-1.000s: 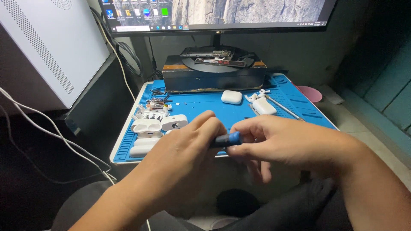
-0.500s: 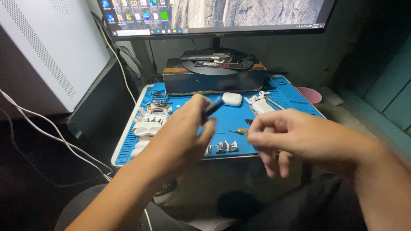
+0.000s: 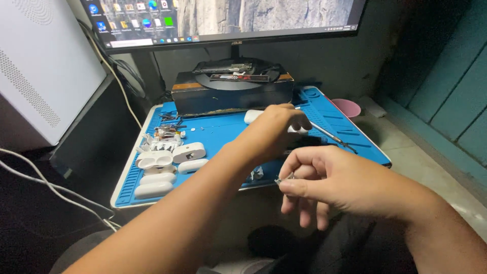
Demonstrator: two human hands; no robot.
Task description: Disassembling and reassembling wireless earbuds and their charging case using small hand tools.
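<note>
Right hand (image 3: 324,185) pinching tiny metal part (image 3: 284,178) at centre frame, best kept steady, left hand (image 3: 276,129) closed, contents unclear, over blue rubber mat (image 3: 350,132).

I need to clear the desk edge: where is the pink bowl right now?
In the head view the pink bowl sits at the far right, just off the blue work mat's back right corner, beyond the left hand.

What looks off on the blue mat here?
Near the back left corner of the blue silicone work mat, loose dark screws and small bits lie scattered. White plastic earbud-case shells sit opened up. The right hand pinches a tiny metal part off the mat's edge. Nothing spilled.
</note>
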